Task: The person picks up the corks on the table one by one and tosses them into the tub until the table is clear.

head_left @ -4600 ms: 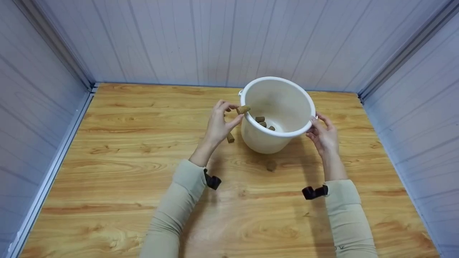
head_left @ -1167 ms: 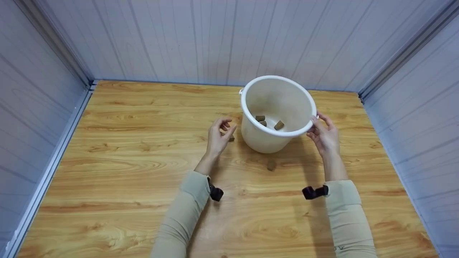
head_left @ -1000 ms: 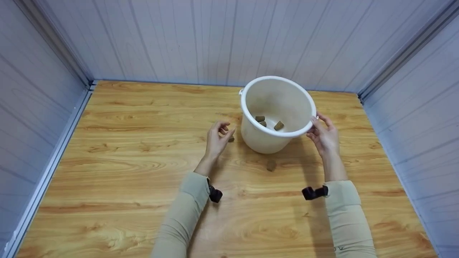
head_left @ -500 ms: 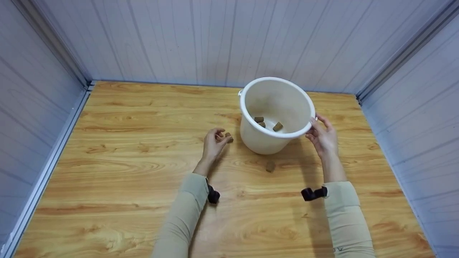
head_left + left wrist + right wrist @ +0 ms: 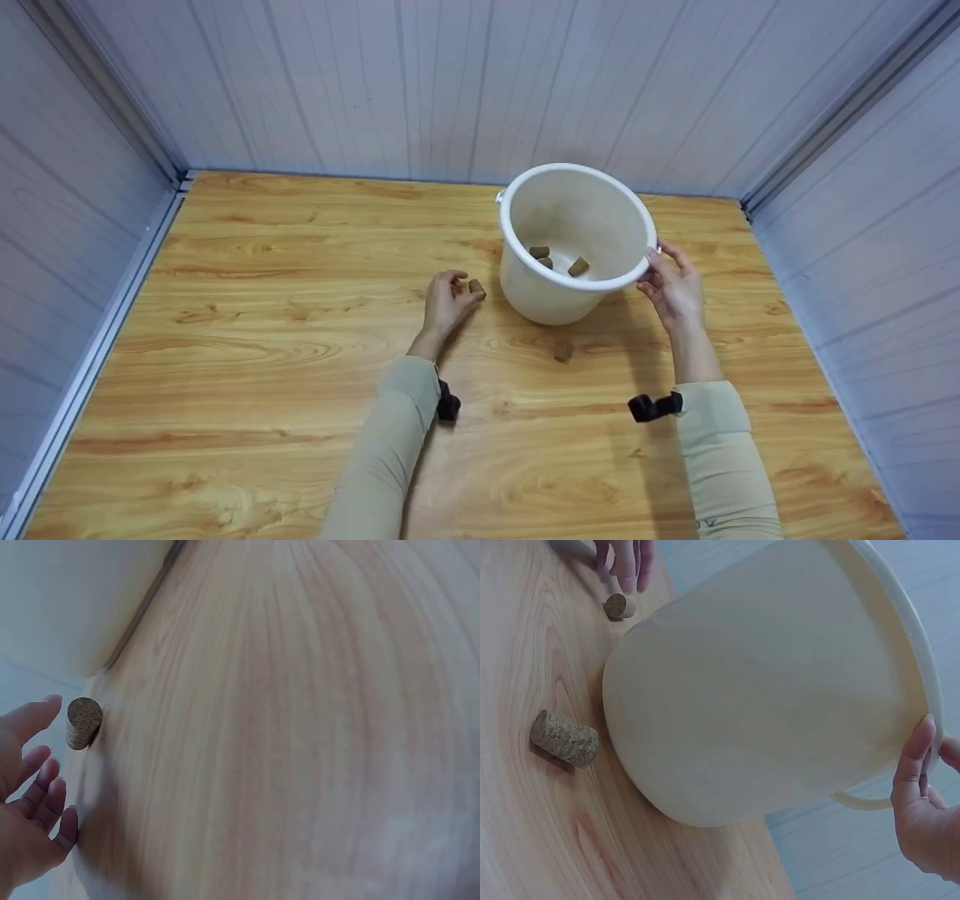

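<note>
A white bucket point(image 5: 551, 304) stands on the wooden table, with several brown cork stoppers point(image 5: 578, 266) visible inside. My right hand point(image 5: 679, 296) pinches the bucket's rim on its right side, thumb over the edge, as the right wrist view also shows. Left of the bucket, a loose cork stopper point(image 5: 477, 289) stands on the table. Around it, my left hand point(image 5: 444, 306) has its thumb and fingers spread, holding nothing; the left wrist view shows a gap between the fingers and this cork point(image 5: 84, 722). Another cork stopper point(image 5: 565, 739) lies in front of the bucket.
Pale panelled walls point(image 5: 330, 90) close off the table's back and both sides. The bucket stands close to the back wall. Its handle point(image 5: 862, 802) hangs at the side beneath my right hand. The wooden tabletop point(image 5: 247, 375) extends to the left and front.
Earlier my left hand held a cork over the bucket's rim; that cork is gone from the fingers. The hand has come down beside the cork on the table. My right hand stays on the rim.
</note>
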The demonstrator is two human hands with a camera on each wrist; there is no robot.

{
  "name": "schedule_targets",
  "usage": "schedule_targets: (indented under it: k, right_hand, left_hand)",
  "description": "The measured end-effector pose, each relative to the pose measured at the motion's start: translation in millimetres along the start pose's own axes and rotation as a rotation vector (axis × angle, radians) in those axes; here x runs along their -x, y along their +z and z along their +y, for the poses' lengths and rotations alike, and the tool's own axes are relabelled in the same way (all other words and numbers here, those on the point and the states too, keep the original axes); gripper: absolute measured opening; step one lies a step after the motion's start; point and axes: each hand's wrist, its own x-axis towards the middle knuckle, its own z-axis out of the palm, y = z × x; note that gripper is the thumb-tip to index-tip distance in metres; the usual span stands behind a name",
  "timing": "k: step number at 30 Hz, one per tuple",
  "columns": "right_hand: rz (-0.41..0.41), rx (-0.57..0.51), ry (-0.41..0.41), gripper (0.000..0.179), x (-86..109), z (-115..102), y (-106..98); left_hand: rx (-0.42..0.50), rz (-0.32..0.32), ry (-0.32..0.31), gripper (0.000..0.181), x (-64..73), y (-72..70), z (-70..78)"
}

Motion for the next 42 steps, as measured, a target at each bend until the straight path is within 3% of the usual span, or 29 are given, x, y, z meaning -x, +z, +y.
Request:
schedule_targets:
  k: [5, 17, 24, 42]
  right_hand:
    - [-0.001, -0.001, -0.002, 0.027, 0.3, -0.1, -0.5]
    - [-0.005, 0.005, -0.018, 0.026, 0.1, 0.7, -1.1]
    - [-0.012, 0.004, -0.019, 0.027, 1.1, 0.6, -1.3]
    - [-0.01, 0.035, -0.037, 0.028, 0.7, 1.9, -0.5]
  left_hand:
    - [-0.076, -0.008, 0.02, 0.037, -2.5, 2.4, -1.5]
    - [-0.177, -0.075, -0.053, 0.04, -5.4, 6.1, -5.2]
    - [-0.226, -0.089, -0.058, 0.041, -4.5, 6.9, -5.8]
    - [-0.239, -0.077, -0.047, 0.036, -2.2, 7.1, -6.0]
